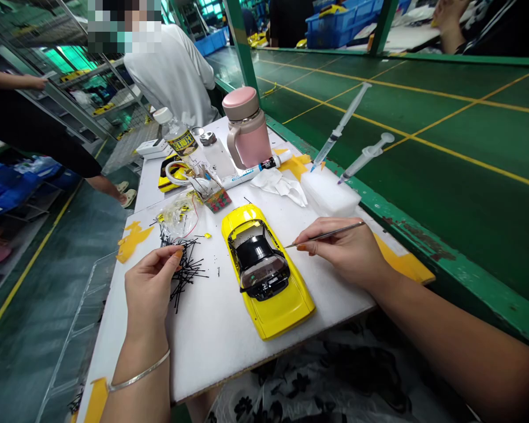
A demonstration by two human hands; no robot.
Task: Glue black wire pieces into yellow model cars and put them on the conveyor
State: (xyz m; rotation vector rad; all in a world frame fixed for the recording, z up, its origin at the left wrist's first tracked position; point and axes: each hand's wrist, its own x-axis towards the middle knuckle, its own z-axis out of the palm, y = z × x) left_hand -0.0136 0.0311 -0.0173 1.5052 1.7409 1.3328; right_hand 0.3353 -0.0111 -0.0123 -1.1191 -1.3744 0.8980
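Note:
A yellow toy car body (286, 311) with a black roof and interior (252, 251) lies on the white board between my hands. My right hand (341, 249) grips slim metal tweezers (330, 232) like a pen, and their tip is beside the car's right edge, near the windshield. My left hand (152, 279) is pinched, thumb against forefinger, over a loose pile of thin black plastic sticks (189, 271). Whatever lies between those fingertips is too small to make out. Tiny black bits are scattered between the pile and the car.
Behind the car stand a pink mug (251, 135), a plastic bottle (176, 135), a marker (251, 172) and crumpled tissue (282, 187). Two syringes (341, 126) stick up from a white foam block (330, 197). A green bench edge (458, 270) runs along the right; people are nearby.

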